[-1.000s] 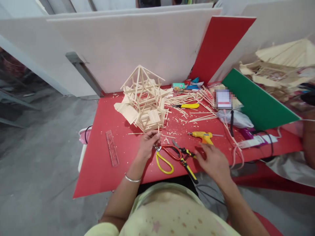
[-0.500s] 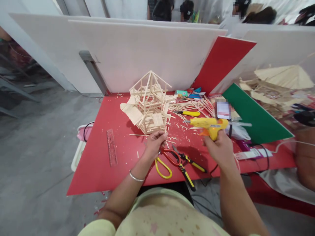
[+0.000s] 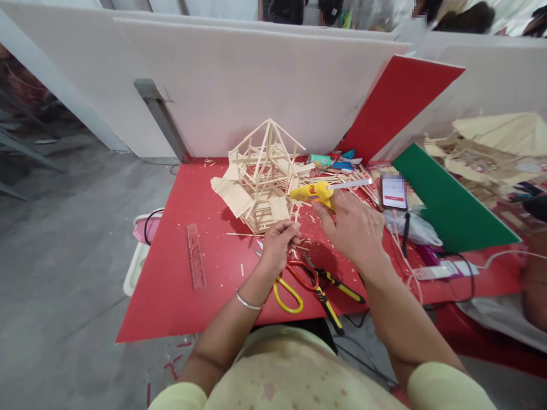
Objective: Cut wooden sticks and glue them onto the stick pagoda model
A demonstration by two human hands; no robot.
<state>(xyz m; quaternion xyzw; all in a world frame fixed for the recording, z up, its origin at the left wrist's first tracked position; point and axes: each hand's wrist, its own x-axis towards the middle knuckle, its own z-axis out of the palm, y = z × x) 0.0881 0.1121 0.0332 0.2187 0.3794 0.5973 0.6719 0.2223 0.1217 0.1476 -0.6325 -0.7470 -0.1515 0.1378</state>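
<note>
While near the stick model [image 3: 279,209], right hand [image 3: 358,229] around glue gun [image 3: 315,193].

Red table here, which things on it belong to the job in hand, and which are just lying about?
Seem to belong to the job:
Glue gun, held in the right hand
Stick model, left hand near its base
Loose sticks, probably material

Seem to be just lying about:
Scissors and cutters, perhaps job tools, but idle
Clear ruler
Phone
Plastic bag

The glue gun [image 3: 314,192] is yellow, the stick model [image 3: 280,209] pale cream, the table [image 3: 158,302] red.
</note>
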